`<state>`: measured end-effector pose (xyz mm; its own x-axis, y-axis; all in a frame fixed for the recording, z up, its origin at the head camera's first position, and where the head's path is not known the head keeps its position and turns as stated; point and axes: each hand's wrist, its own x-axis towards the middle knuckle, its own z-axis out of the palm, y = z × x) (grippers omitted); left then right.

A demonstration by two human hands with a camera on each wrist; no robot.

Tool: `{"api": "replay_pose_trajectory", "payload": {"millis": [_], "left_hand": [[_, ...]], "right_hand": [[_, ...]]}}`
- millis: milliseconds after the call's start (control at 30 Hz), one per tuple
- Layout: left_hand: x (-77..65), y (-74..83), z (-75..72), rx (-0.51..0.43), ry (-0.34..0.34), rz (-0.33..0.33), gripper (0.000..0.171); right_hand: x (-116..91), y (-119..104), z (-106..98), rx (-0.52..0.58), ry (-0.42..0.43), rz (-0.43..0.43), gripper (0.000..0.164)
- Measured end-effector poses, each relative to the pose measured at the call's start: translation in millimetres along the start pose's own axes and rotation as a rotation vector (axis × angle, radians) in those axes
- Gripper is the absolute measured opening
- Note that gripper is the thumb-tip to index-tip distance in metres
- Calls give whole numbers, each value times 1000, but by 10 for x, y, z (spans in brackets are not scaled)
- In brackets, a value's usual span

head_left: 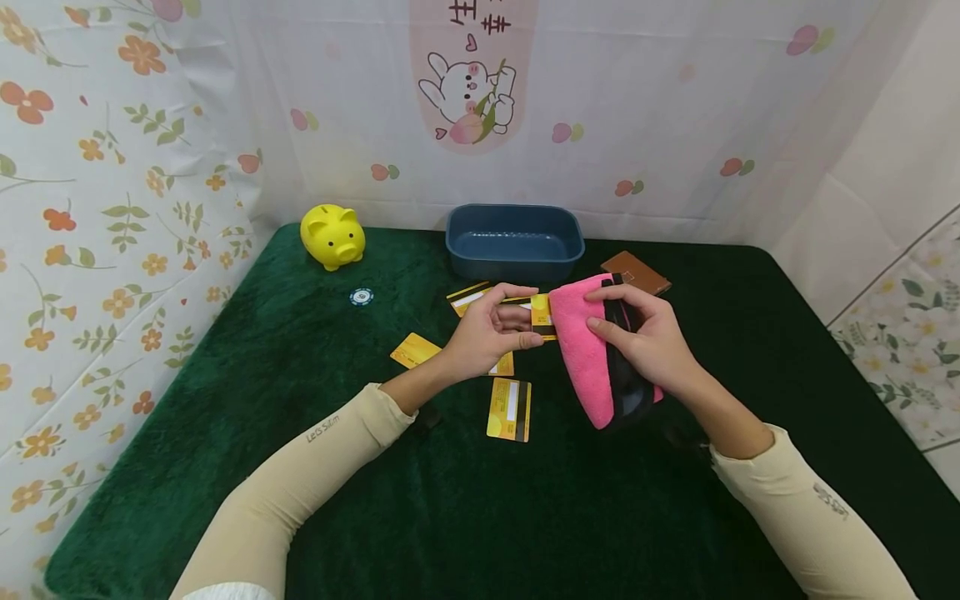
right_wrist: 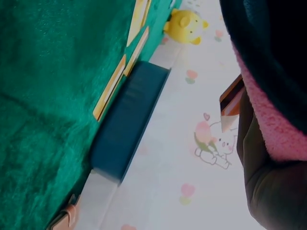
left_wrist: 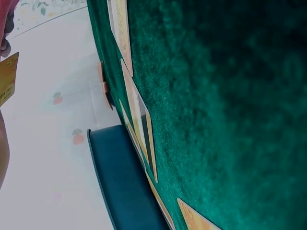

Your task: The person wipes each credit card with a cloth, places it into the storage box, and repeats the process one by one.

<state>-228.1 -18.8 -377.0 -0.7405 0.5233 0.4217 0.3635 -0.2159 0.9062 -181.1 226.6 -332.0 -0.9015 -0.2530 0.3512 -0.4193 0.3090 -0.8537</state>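
Near the middle of the head view, my left hand (head_left: 487, 329) pinches a yellow bank card (head_left: 542, 304) with a dark stripe, thumb below and fingers above. The card's right end meets the edge of a pink fuzzy pouch (head_left: 581, 342) with black trim. My right hand (head_left: 637, 329) grips this pouch from the right, thumb and fingers on its near face. The left wrist view catches a corner of the held card (left_wrist: 7, 79) at its left edge. Dark lining and pink plush of the pouch (right_wrist: 283, 124) fill the right side of the right wrist view.
Several yellow cards lie on the green cloth, one card (head_left: 510, 408) nearest me. A blue bin (head_left: 514, 268) stands at the back, with a brown wallet (head_left: 651, 279) to its right. At the back left are a yellow piggy bank (head_left: 333, 239) and a poker chip (head_left: 362, 297).
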Motion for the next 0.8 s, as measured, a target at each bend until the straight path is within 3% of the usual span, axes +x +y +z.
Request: {"api": "replay_pose_trajectory", "payload": {"millis": [300,500,800], "left_hand": [[5,-4,24,6,-11,15,54],[3,-9,40,-8,-14,36,55],[-27,4,52,-9,44,99,60]], "right_hand": [[34,-8,67,24,-37,-22,27],[0,-20,64,-2,-105,-32,26],[-45,-101,21,-30,-184,-56,26]]}}
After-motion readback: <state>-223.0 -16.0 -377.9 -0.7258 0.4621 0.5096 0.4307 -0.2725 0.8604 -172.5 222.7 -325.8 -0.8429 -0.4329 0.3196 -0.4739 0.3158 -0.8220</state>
